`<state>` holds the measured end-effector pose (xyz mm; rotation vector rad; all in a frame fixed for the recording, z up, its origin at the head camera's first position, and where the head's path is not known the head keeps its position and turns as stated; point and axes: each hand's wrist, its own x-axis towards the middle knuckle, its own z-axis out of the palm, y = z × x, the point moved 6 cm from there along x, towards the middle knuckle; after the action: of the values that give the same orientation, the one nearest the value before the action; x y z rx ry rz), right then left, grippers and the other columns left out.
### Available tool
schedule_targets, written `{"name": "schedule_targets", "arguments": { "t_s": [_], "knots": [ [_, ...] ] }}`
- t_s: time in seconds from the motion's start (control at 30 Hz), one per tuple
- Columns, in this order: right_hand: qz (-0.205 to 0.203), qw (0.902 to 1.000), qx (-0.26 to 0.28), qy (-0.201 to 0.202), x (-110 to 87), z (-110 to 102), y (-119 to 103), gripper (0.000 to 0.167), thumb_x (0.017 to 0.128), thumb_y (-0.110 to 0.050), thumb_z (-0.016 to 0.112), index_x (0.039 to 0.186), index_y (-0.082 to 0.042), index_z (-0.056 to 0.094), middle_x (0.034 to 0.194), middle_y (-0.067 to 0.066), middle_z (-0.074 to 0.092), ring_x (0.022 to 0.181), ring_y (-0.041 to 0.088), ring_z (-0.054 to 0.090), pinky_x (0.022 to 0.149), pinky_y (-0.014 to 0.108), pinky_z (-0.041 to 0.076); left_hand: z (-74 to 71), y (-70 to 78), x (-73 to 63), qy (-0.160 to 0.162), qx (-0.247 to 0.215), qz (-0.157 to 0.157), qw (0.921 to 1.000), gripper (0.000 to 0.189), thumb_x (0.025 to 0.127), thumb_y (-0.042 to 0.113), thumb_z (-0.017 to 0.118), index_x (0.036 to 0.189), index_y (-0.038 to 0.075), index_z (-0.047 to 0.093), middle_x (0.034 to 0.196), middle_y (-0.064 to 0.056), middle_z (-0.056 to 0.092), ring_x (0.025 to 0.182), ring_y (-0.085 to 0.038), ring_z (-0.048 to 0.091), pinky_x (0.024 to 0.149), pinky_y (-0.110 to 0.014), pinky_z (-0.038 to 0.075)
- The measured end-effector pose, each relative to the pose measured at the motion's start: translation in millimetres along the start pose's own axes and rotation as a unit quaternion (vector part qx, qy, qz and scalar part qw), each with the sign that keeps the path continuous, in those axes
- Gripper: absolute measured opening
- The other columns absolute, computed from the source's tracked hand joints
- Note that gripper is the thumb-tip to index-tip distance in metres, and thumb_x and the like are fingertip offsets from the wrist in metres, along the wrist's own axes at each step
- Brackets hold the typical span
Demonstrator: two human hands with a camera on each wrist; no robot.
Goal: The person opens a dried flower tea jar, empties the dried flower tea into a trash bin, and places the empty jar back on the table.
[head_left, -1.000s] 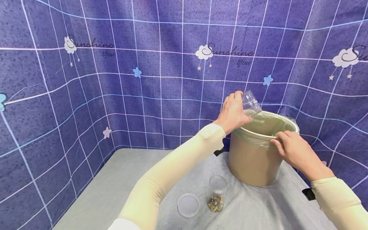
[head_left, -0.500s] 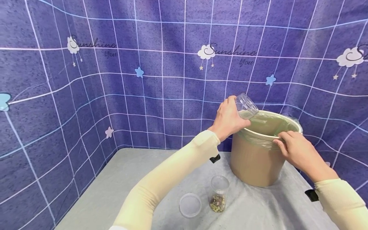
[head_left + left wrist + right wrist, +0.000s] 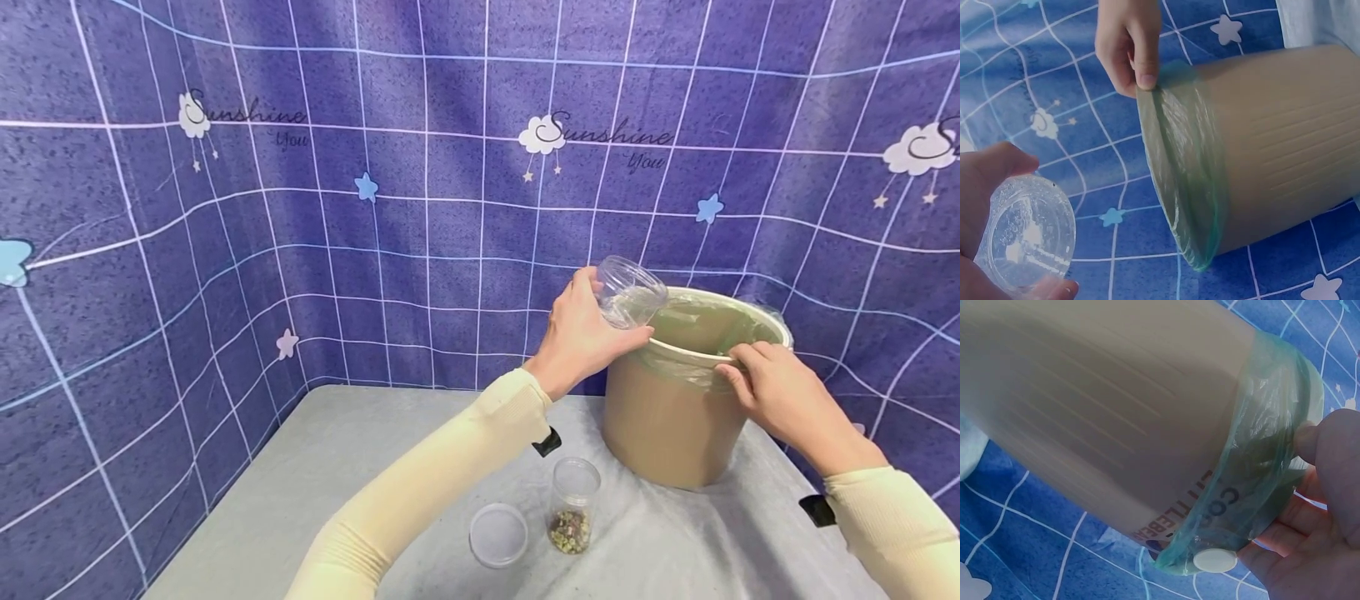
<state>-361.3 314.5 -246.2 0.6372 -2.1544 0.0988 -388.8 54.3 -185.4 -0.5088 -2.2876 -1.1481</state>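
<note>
My left hand (image 3: 588, 329) grips a clear plastic jar (image 3: 630, 293) just left of the bin's rim, its mouth tipped toward the bin. In the left wrist view the jar (image 3: 1032, 234) looks empty, with thumb and fingers around it. A beige trash bin (image 3: 675, 425) stands at the right of the table, lined with a thin green bag (image 3: 1200, 181) folded over its rim. My right hand (image 3: 783, 392) pinches the near right rim, thumb outside and fingers inside; the right wrist view shows this hand (image 3: 1316, 512) on the bag-covered edge.
Nearer me stands a clear jar (image 3: 573, 508) partly filled with small dried buds. Left of it a round translucent lid (image 3: 498, 535) lies on the grey table cloth (image 3: 360, 442). A purple checked curtain (image 3: 420, 250) hangs behind the table.
My left hand has drawn the jar leftward and slightly down, away from over the bin's opening. The right hand keeps its hold on the rim. The view has shifted slightly.
</note>
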Motion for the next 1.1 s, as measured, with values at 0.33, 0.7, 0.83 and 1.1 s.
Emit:
{"name": "schedule_targets", "arguments": {
  "t_s": [0.33, 0.7, 0.83, 1.1],
  "knots": [
    [-0.002, 1.0000, 0.000, -0.002, 0.2, 3, 0, 0.019, 0.086, -0.007, 0.077, 0.082, -0.007, 0.058, 0.073, 0.005, 0.056, 0.067, 0.027, 0.054, 0.064, 0.052, 0.046, -24.0, -9.3, -29.7, 0.021, -0.040, 0.017, 0.9988, 0.107, 0.065, 0.049, 0.092, 0.153, 0.018, 0.038, 0.126, -0.004, 0.066, 0.112, -0.017, 0.064, 0.092, -0.033, 0.054],
    [0.007, 0.9999, 0.002, -0.010, 0.1, 2, 1, 0.018, 0.087, -0.009, 0.076, 0.082, -0.008, 0.059, 0.074, 0.006, 0.057, 0.068, 0.029, 0.056, 0.066, 0.053, 0.046, -50.4, -32.4, -64.2, 0.031, -0.049, 0.003, 0.9983, 0.094, 0.065, 0.050, 0.093, 0.143, 0.019, 0.051, 0.120, 0.004, 0.066, 0.106, -0.012, 0.063, 0.088, -0.034, 0.053],
    [0.009, 0.9999, 0.004, -0.012, 0.3, 1, 2, 0.018, 0.088, -0.008, 0.076, 0.082, -0.007, 0.059, 0.073, 0.005, 0.056, 0.067, 0.029, 0.055, 0.065, 0.054, 0.046, -60.1, -40.8, -75.1, 0.040, -0.039, -0.008, 0.9984, 0.096, 0.064, 0.054, 0.093, 0.143, 0.018, 0.051, 0.121, 0.004, 0.067, 0.108, -0.014, 0.064, 0.090, -0.036, 0.053],
    [0.014, 0.9998, 0.006, -0.015, 1.1, 1, 4, 0.016, 0.089, -0.009, 0.075, 0.083, -0.005, 0.060, 0.073, 0.007, 0.056, 0.069, 0.032, 0.056, 0.067, 0.055, 0.046, -75.3, -57.3, -97.8, 0.039, -0.038, -0.039, 0.9978, 0.096, 0.062, 0.057, 0.093, 0.141, 0.018, 0.053, 0.124, 0.004, 0.064, 0.112, -0.016, 0.062, 0.094, -0.038, 0.052]
  ]
}}
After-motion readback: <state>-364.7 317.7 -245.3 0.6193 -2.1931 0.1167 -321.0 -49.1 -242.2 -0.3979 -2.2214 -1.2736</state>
